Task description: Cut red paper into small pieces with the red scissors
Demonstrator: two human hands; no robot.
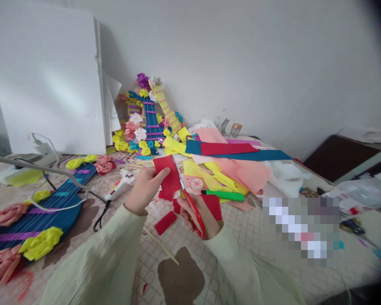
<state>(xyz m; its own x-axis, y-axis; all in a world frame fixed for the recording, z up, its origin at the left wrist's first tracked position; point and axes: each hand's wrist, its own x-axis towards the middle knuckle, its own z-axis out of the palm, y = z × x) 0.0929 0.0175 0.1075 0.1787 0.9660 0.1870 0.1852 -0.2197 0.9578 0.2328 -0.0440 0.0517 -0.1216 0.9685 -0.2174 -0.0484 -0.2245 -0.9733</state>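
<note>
Between thumb and fingers, my left hand (145, 186) pinches a piece of red crepe paper (169, 181). My right hand (203, 212) grips the red handles of a pair of scissors (197, 214), whose blades lie along the right part of the red paper. Cut red pieces (165, 222) rest on the table below, and another red piece (214, 205) lies partly behind my right hand. A green-handled tool (227, 195) is just beyond that hand. Left of my left hand sits a white glue gun (120, 186).
A blue paper guitar (60, 207) with paper flowers lies at left, crossed by a white cable (63, 171). More decorated guitars (152, 114) lean on the wall. Crepe paper strips (238, 153) are piled behind my hands. A wooden stick (161, 245) lies in front. A white board (51, 80) stands back left.
</note>
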